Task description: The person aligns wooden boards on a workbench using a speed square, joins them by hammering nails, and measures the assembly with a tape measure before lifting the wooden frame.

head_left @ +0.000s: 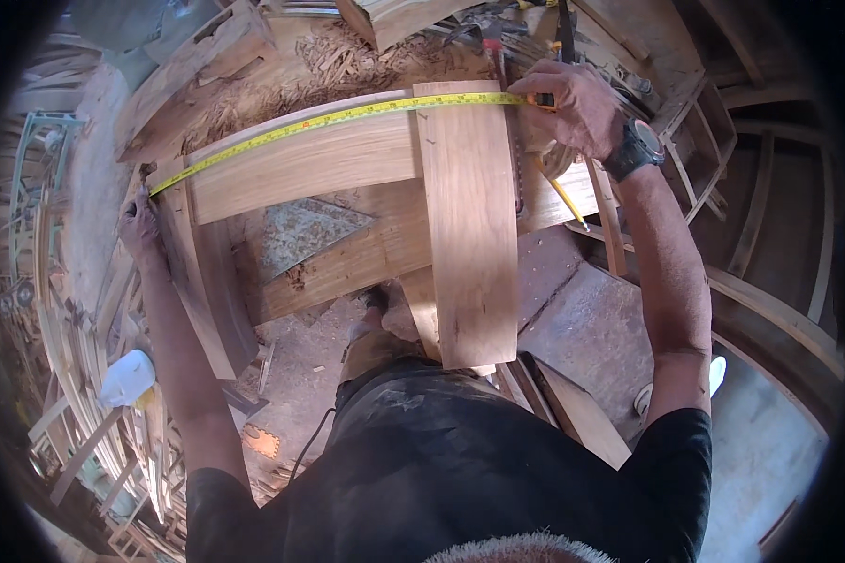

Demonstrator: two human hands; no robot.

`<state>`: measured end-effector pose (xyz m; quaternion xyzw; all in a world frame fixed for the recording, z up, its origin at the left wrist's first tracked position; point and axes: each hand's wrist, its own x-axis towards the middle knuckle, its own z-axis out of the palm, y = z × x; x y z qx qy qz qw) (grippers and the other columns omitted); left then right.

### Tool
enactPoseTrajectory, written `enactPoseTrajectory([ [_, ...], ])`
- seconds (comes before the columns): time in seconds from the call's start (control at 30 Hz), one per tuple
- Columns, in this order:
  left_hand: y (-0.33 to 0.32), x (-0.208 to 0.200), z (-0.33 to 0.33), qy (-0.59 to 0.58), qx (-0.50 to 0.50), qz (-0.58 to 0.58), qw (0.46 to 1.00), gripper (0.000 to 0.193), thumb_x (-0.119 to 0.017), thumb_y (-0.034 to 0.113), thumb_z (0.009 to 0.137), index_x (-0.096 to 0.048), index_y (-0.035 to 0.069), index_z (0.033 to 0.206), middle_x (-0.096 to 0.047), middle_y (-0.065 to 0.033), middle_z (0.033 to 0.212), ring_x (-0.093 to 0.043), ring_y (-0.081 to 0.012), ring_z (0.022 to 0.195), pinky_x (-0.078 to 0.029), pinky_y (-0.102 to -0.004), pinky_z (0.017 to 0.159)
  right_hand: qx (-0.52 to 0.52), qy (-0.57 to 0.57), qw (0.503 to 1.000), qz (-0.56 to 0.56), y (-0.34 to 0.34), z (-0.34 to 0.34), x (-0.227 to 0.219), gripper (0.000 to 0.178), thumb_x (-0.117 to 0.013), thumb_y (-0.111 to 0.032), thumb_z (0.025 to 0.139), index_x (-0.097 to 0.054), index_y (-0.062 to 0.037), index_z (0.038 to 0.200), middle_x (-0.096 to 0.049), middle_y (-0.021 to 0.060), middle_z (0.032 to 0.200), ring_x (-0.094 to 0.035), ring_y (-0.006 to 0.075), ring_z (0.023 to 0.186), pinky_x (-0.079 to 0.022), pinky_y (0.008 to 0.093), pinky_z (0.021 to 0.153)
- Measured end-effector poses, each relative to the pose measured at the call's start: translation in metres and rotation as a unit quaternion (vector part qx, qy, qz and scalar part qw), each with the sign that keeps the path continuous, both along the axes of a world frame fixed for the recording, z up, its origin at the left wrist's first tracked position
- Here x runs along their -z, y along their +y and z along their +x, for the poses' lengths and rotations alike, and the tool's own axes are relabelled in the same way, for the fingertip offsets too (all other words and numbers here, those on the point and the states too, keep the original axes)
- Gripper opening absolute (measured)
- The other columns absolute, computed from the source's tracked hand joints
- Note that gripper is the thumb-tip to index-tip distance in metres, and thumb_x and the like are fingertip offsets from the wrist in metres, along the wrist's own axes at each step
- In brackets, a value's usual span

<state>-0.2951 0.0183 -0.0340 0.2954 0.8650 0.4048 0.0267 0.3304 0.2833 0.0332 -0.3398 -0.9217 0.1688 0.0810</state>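
A yellow tape measure is stretched between my hands, its blade running over the long edge of a wooden board. My left hand is closed at the blade's end, by the outer edge of an upright wooden piece on the left. On the right, my right hand grips the tape's case, mostly hidden in the fingers. Just short of that hand the blade crosses a wide, smooth plank, which lies lengthwise toward me. A yellow pencil shows below my right hand; whether the fingers touch it is unclear.
A triangular, stained flat plate lies inside the frame. Wood shavings and a red-headed tool are beyond the board. Stacked wood strips and a white jug stand left. Curved wooden parts lie right.
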Motion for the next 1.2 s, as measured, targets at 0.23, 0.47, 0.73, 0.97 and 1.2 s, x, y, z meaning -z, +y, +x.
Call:
enactPoseTrajectory([
  [0.23,0.002,0.0,0.001,-0.004,0.0,0.022,1.0,0.048,-0.071,0.037,0.103,-0.059,0.007,0.067,-0.05,0.0034,0.066,-0.04,-0.0093,0.065,-0.035,-0.0306,0.059,0.003,-0.001,1.0,-0.008,0.001,0.0,0.002,0.025,-0.076,-0.025,0.088,-0.081,-0.0227,0.112,-0.073,-0.0018,0.108,-0.07,0.024,0.106,-0.044,0.0463,0.095],
  [0.47,0.001,0.0,-0.004,-0.011,0.008,0.004,1.0,0.047,-0.07,0.036,0.103,-0.06,0.006,0.069,-0.05,0.0047,0.067,-0.041,-0.0088,0.066,-0.036,-0.03,0.059,0.0,0.002,1.0,0.021,0.0,0.002,0.009,0.024,-0.076,-0.025,0.088,-0.081,-0.0211,0.111,-0.073,-0.0012,0.108,-0.07,0.0237,0.104,-0.045,0.0477,0.093],
  [0.73,-0.024,-0.005,-0.011,0.075,0.011,-0.055,0.996,0.044,-0.067,0.04,0.104,-0.08,-0.002,0.101,-0.077,-0.0093,0.085,-0.063,-0.0134,0.075,-0.049,-0.0326,0.071,-0.038,0.073,0.996,0.04,-0.025,0.007,-0.012,0.024,-0.077,-0.02,0.086,-0.079,-0.0145,0.109,-0.072,0.0044,0.102,-0.071,0.027,0.097,-0.052,0.0439,0.087],
  [0.97,-0.093,-0.023,0.039,0.065,-0.015,-0.157,0.985,0.047,-0.062,0.041,0.106,-0.078,-0.003,0.109,-0.079,-0.0115,0.095,-0.069,-0.0211,0.081,-0.052,-0.0387,0.079,-0.035,0.089,0.995,0.042,-0.109,0.029,-0.02,0.024,-0.077,-0.014,0.084,-0.078,-0.01,0.108,-0.072,0.0067,0.097,-0.071,0.0281,0.092,-0.054,0.0409,0.083],
  [1.2,-0.212,-0.01,0.022,0.014,-0.018,-0.176,0.984,0.051,-0.063,0.042,0.105,-0.075,-0.006,0.117,-0.078,-0.0108,0.103,-0.068,-0.021,0.088,-0.052,-0.037,0.078,-0.016,0.029,0.999,-0.038,-0.19,0.053,-0.031,0.024,-0.079,-0.016,0.084,-0.08,-0.0133,0.108,-0.074,0.0042,0.098,-0.071,0.0236,0.094,-0.052,0.0422,0.084],
])
